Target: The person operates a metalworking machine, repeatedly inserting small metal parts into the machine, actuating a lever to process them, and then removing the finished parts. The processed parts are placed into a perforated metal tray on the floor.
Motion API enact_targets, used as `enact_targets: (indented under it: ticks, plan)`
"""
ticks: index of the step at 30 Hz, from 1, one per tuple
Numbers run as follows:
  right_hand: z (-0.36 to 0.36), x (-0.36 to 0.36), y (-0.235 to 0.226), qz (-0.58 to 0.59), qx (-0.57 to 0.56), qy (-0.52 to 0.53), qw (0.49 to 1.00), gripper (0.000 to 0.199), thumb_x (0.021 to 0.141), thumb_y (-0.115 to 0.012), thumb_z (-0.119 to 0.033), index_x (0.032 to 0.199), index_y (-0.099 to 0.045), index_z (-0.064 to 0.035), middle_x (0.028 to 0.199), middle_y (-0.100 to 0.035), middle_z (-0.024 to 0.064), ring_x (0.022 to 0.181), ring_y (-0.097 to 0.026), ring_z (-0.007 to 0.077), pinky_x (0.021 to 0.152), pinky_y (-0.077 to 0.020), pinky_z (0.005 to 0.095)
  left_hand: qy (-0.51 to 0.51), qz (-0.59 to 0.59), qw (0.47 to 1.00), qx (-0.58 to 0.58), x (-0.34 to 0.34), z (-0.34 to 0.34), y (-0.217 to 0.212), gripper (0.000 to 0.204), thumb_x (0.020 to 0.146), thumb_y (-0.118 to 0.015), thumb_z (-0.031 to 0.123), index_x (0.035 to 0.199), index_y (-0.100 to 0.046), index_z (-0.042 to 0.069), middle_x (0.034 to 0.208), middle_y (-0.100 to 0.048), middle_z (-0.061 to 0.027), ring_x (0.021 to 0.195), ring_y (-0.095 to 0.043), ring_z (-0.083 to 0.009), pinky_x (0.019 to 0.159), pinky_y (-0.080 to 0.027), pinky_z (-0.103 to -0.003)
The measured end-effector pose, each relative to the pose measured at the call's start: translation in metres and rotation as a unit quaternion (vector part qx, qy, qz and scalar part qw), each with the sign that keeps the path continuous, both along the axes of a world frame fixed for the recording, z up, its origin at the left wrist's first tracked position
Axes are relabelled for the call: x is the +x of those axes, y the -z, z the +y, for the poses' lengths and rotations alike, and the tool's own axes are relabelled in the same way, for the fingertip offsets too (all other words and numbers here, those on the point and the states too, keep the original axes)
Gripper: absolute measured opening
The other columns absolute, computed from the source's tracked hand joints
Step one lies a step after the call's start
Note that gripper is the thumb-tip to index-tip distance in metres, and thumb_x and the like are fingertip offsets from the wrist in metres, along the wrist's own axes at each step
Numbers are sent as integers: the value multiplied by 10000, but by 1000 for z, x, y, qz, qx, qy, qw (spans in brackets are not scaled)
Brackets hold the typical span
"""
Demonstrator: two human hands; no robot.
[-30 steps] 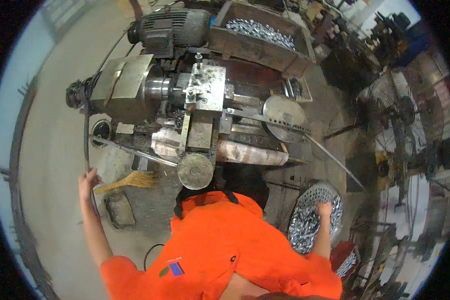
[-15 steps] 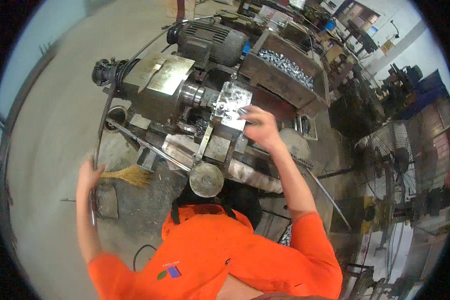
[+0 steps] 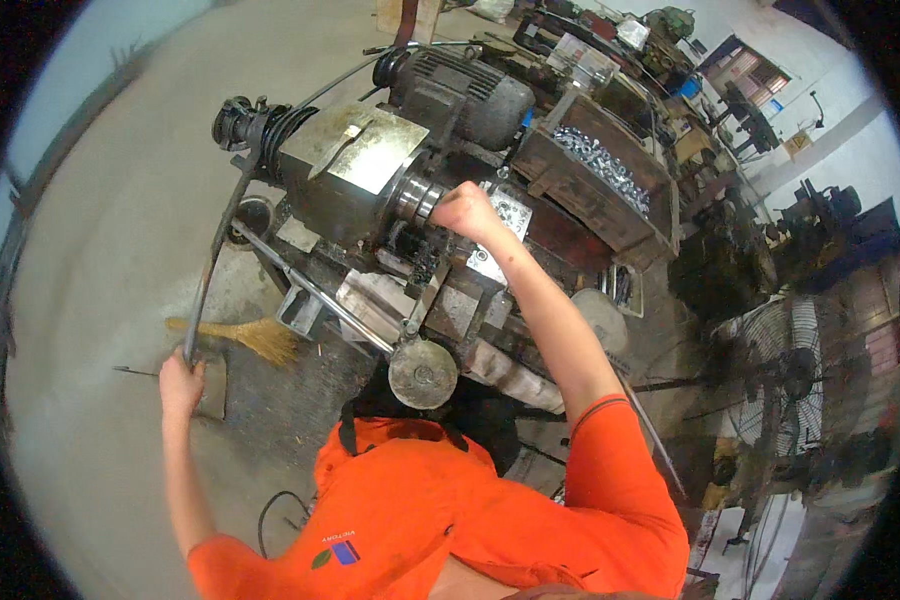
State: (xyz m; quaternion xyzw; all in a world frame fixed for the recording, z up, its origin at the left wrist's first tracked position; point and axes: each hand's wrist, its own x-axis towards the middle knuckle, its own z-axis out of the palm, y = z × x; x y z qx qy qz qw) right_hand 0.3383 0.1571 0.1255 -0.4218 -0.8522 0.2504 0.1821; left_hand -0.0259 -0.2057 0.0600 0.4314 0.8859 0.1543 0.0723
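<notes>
My left hand [image 3: 181, 385] is closed around the lower end of a long metal lever [image 3: 213, 262], which runs up to the left side of the lathe-like machine's headstock [image 3: 335, 205]. At the machine's spindle nose [image 3: 417, 200], my right hand [image 3: 465, 212] has its fingers curled in against the round steel end. Whatever those fingers hold is hidden behind the hand. Just right of it, partly covered by my wrist, lies a bright metal plate [image 3: 511, 215] with small shiny parts on it. A flat tool with a pale end [image 3: 340, 150] rests on top of the headstock.
Beyond the spindle stand an electric motor [image 3: 460, 95] and a rusty bin [image 3: 585, 190] of small shiny metal parts. A round handwheel [image 3: 422, 375] sits close to my body. A straw broom [image 3: 255, 338] lies on the floor at left; a fan [image 3: 785, 375] stands at right.
My right hand has moved left from the bright plate to the spindle nose, its fingers now curled in. My left hand is lower in view, still on the lever. The whole view has shifted slightly.
</notes>
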Motion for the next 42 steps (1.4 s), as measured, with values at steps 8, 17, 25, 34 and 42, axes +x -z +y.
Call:
enact_targets:
  ticks: [8,17,25,34,42]
  plan:
    - [5,-1,4,107,-83,89,987,218,620,-579,-184,586,-570,31,531,-530,97,532,-510,117,532,-410,279,-20,117,982,-150,-46,15,8,204,729,-610,192,840,-604,21,773,-622,-197,770,-603,-375,688,-475,-460]
    - [-3,-1,-7,91,-102,151,979,232,608,-593,-217,692,-652,-9,596,-607,122,594,-581,196,604,-457,313,97,337,935,-55,-242,47,14,117,702,-590,83,790,-522,47,721,-599,-145,669,-598,-316,628,-480,-410]
    - [-69,106,-41,136,45,159,977,215,577,-607,-96,777,-680,-64,1131,-577,187,996,-591,290,832,-468,323,22,156,949,273,-179,93,51,276,826,-570,185,1049,-598,24,887,-637,-177,813,-616,-305,747,-476,-387]
    - [-180,311,0,123,-48,419,898,192,645,-556,-64,786,-672,-4,791,-658,107,733,-594,132,669,-459,265,256,63,959,-108,28,168,226,259,691,-618,169,934,-583,86,864,-639,-159,835,-614,-343,686,-495,-443]
    - [-248,436,56,-199,32,547,812,524,618,-632,-200,1123,-586,-72,1153,-572,152,1056,-543,320,890,-440,365,335,232,871,-274,35,197,129,240,776,-593,251,996,-597,154,888,-654,-68,851,-627,-262,684,-499,-394]
